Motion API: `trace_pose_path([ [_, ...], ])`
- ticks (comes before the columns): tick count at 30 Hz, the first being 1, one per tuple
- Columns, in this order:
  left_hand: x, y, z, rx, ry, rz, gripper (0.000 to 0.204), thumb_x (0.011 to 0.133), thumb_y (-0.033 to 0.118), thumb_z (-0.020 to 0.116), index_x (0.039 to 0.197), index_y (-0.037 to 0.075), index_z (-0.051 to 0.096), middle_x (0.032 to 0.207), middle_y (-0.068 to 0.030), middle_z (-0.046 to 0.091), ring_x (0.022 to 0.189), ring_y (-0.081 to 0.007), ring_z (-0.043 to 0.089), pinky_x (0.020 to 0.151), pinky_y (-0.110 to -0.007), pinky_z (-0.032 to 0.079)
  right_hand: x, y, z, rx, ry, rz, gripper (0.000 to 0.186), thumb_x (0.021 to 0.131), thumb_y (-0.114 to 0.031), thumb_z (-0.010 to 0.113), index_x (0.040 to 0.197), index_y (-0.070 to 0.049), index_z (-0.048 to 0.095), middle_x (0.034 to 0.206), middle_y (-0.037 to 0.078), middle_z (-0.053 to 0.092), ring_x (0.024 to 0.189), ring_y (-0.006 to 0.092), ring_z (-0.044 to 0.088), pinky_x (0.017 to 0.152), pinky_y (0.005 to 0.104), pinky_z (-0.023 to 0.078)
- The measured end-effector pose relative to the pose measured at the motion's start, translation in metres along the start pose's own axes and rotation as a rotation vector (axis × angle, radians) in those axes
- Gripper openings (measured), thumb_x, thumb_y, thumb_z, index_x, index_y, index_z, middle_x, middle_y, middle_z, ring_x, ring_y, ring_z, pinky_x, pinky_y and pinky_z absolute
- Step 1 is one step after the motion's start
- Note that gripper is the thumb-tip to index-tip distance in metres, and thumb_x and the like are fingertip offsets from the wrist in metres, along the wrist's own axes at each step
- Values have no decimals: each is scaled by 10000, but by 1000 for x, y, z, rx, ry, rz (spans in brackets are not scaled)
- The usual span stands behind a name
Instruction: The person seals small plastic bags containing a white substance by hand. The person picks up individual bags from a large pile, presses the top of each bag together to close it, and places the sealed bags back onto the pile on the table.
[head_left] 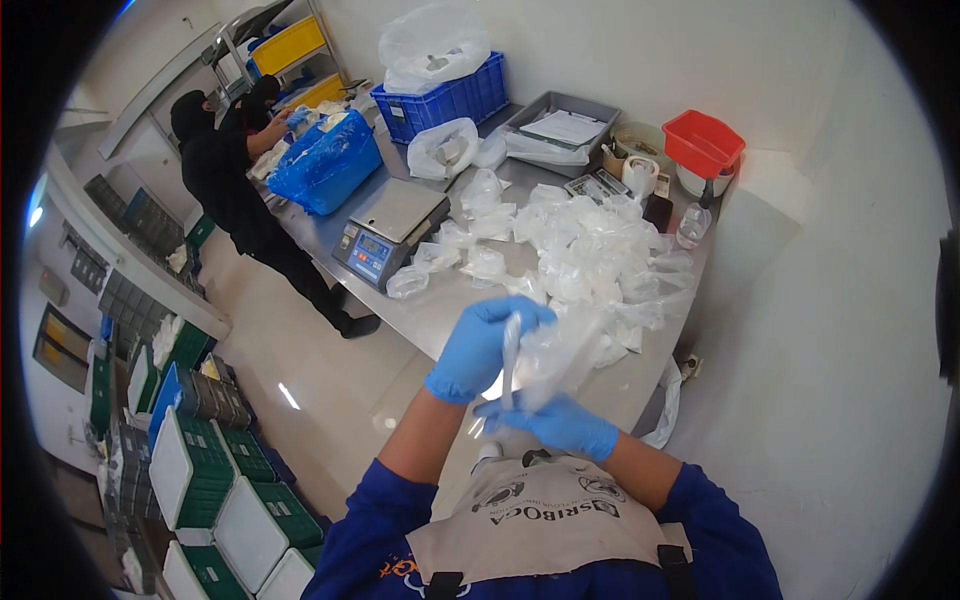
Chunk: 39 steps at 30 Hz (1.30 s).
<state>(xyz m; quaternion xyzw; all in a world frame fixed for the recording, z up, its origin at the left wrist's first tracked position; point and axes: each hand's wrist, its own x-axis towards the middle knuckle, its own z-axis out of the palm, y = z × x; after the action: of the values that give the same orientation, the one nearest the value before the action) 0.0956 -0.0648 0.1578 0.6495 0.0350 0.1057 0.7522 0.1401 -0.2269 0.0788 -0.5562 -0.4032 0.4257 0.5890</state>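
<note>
Both hands, in blue gloves, are at a clear plastic bag [562,352] held over the near edge of the steel table. My left hand [483,343] is closed on its upper left part, fingers bent over. Lower down, my right hand [563,425] grips the bag from below, its fingers pointing left. A narrow, twisted-looking strip of the plastic [511,362] runs between the two hands. Whatever the bag contains is blurred. Just beyond lies a large heap of small clear bags [600,245] with white contents.
A digital scale [390,232] stands left of the heap. Behind are a blue crate [445,100], a grey tray [560,120] and a red basket [703,143]. Two people in black work at a blue-lined tub [325,165]. Green crates [190,470] are stacked on the left floor; a wall borders the right.
</note>
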Motion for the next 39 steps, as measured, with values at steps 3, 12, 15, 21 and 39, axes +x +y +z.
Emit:
trace_pose_path([
  [3, -17, -22, -14, 123, -199, -120, 138, 845, 100, 662, 933, 15, 724, 915, -35, 697, 801, -115, 622, 757, -279, 513, 14, 26, -52, 33, 185, 68, 279, 956, -215, 671, 1154, -24, 715, 1019, 75, 730, 912, 132, 670, 852, 287, 526],
  [12, -20, -91, -7, 25, 350, -122, 272, 963, 170, 584, 1188, 27, 639, 1083, -61, 671, 953, -136, 617, 849, -295, 518, 23, -19, 5, -1114, 581, -487, 567, 792, -76, 661, 1340, -10, 532, 846, 96, 657, 884, 285, 615, 916, 425, 447],
  [15, -29, -85, 5, -247, 261, -255, 309, 974, 192, 587, 1236, 30, 609, 1149, -70, 652, 1023, -148, 608, 911, -306, 508, 25, -6, -7, -1071, 647, -370, 634, 805, -61, 643, 1410, -28, 454, 908, 96, 645, 903, 281, 596, 928, 440, 430],
  [21, -32, -87, -10, -435, 69, -382, 212, 978, 186, 585, 1111, 31, 647, 920, -20, 616, 842, -118, 570, 792, -280, 492, 23, 1, -17, -659, 723, -308, 507, 836, -3, 607, 1329, -41, 496, 947, 123, 624, 837, 279, 609, 783, 374, 495],
  [39, -105, -95, -16, -530, 183, -335, 346, 1033, 228, 531, 1286, -3, 580, 940, -48, 644, 702, -65, 539, 638, -204, 478, 18, -1, 12, -534, 358, -329, 57, 864, -116, 706, 867, -60, 697, 854, 76, 633, 805, 255, 585, 734, 383, 471],
])
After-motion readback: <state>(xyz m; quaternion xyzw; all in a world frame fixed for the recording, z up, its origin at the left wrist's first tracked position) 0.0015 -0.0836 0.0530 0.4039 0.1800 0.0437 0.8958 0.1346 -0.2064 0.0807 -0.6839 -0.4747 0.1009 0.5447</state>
